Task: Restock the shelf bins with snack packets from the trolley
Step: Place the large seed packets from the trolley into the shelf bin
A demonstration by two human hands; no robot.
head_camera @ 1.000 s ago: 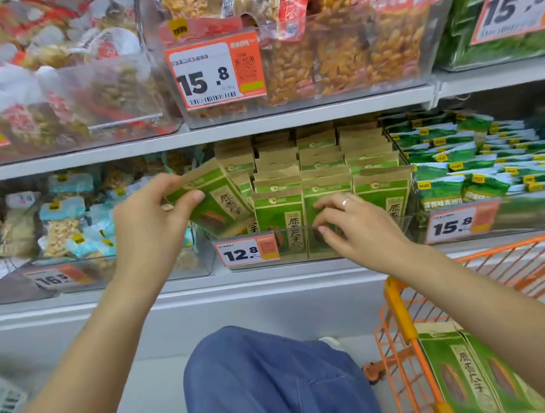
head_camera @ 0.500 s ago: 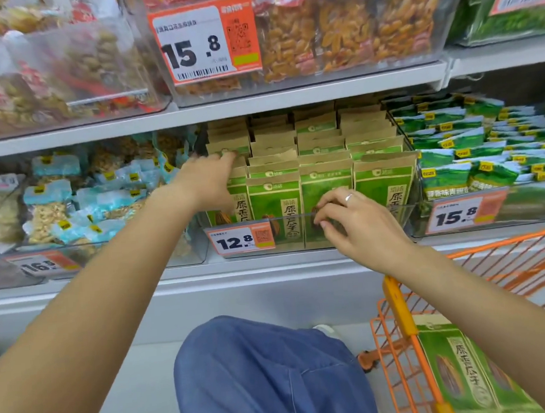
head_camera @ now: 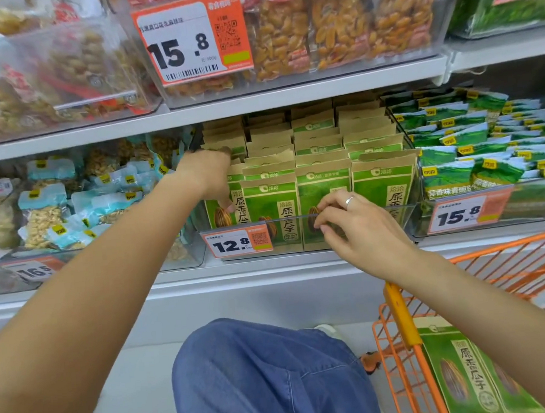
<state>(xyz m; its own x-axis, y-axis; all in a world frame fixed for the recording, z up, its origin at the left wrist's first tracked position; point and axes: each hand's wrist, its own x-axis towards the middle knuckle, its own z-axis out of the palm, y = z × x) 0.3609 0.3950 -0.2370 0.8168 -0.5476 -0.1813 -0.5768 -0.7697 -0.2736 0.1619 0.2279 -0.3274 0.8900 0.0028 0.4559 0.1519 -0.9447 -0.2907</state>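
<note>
1. Lining the lower shelf at far left, a clear bin holds pale blue nut packets behind a 16.5 price tag.
2. Left hand: reaches into the left end of the middle bin, fingers curled over the top of the leftmost green seed packet and thumb against its face; it grips that packet, which stands upright in the front row.
3. Middle bin: rows of green-and-kraft seed packets stand upright, with a 12.8 price tag on the front wall.
4. Right hand: rests at the bin's front wall, ringed finger and the others bent against the wall before a front-row packet; whether it pinches anything cannot be told.
5. Right bin: green packets behind a 15.8 tag.
6. Orange trolley, lower right, holds more green seed packets lying flat.
</note>
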